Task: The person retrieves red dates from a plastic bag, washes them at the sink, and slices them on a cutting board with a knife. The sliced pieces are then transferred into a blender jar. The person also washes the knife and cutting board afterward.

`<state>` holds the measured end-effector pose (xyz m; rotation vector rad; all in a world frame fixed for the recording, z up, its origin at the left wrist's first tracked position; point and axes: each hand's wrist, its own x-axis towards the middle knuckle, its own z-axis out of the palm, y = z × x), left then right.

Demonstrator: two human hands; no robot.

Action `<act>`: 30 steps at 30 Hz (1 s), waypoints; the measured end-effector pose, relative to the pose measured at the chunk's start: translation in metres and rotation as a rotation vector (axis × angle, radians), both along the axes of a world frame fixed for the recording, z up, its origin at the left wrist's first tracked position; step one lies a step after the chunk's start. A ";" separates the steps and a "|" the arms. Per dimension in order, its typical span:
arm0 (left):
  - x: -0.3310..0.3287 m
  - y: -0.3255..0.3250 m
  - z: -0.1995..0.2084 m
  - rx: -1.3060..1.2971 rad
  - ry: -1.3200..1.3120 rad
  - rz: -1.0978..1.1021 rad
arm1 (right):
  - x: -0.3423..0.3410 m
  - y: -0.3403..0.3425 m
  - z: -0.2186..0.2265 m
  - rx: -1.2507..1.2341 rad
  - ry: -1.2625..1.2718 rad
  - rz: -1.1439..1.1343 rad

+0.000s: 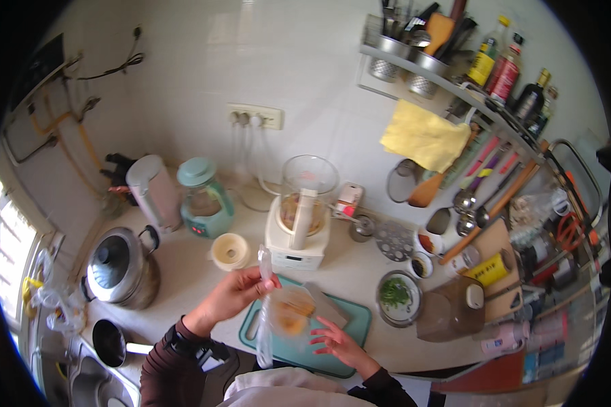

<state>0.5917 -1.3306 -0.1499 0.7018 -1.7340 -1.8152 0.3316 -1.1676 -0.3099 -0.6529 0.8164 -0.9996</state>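
Between the thumb and fingers of my left hand [241,295] is the gathered edge of a clear plastic bag [265,332], which hangs over the teal cutting board [349,349]. Yellow-brown food [293,313], somewhat blurred, shows at the bag; I cannot tell whether it lies inside or behind the plastic. My right hand [336,342] is just right of the bag, fingers spread and holding nothing. A broad grey blade-like piece [327,306] lies on the board behind it. Beyond the board stands a white food processor [295,247] with a clear bowl.
To the left are a cream round container [230,252], a teal glass kettle [206,197], a lidded steel pot [123,271] and a small black pan [110,342]. A bowl of chopped greens [398,298] and a brown canister [451,312] stand right. Utensils hang from a wall rack [448,81].
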 end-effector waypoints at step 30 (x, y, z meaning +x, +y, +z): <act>-0.115 0.091 -0.120 0.462 0.041 -0.597 | 0.028 0.083 0.039 -0.212 0.491 -0.827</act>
